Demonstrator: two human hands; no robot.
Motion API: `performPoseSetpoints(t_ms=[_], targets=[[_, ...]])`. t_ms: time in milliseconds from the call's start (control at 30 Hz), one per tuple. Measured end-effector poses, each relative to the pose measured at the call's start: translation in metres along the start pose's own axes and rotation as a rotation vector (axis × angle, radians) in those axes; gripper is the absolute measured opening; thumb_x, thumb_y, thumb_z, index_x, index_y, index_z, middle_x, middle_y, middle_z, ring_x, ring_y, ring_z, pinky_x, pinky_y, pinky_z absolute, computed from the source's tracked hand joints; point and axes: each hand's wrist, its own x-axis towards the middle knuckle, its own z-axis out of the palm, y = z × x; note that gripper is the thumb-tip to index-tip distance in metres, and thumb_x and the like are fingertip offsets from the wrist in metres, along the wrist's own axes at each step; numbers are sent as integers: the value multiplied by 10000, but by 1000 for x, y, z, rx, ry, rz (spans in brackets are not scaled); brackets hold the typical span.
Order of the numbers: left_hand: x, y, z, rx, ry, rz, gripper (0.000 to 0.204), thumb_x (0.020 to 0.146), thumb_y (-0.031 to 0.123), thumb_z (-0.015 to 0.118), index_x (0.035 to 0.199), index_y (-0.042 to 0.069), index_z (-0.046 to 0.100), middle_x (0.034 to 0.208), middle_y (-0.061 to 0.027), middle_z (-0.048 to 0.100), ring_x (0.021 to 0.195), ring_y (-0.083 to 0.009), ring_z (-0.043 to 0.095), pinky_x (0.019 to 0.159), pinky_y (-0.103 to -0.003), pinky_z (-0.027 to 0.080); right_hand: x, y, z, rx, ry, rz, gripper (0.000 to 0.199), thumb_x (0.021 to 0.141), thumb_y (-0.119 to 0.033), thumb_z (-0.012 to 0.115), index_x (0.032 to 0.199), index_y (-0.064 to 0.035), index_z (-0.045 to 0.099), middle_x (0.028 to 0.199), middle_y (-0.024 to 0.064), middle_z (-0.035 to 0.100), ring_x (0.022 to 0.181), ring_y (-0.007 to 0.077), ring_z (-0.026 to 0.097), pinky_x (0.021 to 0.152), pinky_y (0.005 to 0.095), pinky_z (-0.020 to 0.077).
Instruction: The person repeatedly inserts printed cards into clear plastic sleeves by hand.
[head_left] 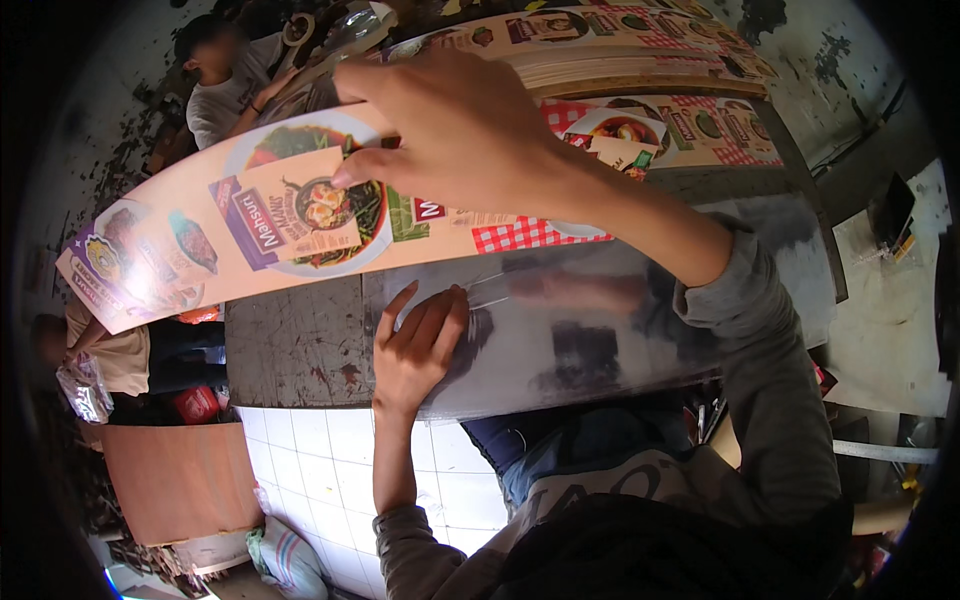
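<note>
My right hand (450, 140) grips the upper edge of a long printed cardboard strip (410, 215), thumb on its front face and the other fingers over the edge. Pictures of food on plates, packets and a red checked pattern cover the peach strip. It is raised and tilted above the table, its left end reaching past the table's side. Below it, my left hand (420, 345) rests on the left part of a shiny clear plastic sheet (600, 340), fingers bent and somewhat apart. Small creases show in the plastic beside its fingertips.
A stack of similar printed strips (640, 60) lies along the far side of the worn table (290, 345). Another printed strip (750, 130) lies in front of it. One person (225, 85) is at the far left, another (110, 350) at the left. A brown panel (180, 480) stands lower left.
</note>
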Motion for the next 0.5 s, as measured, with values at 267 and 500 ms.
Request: performPoseSetpoints(t_ms=[267, 500], targets=[[-8, -5, 1, -108, 143, 29, 216, 658, 168, 689, 813, 117, 547, 862, -3, 625, 797, -143, 585, 893, -388, 363, 16, -27, 20, 125, -24, -7, 333, 715, -293, 717, 824, -19, 564, 543, 112, 589, 515, 262, 604, 480, 380, 438], [-14, -7, 12, -211, 153, -365, 221, 710, 221, 717, 769, 77, 559, 726, -21, 544, 735, -226, 522, 801, -397, 349, -24, -10, -3, 114, -138, 120, 295, 742, -291, 701, 835, -71, 527, 565, 81, 550, 529, 223, 574, 501, 359, 422]])
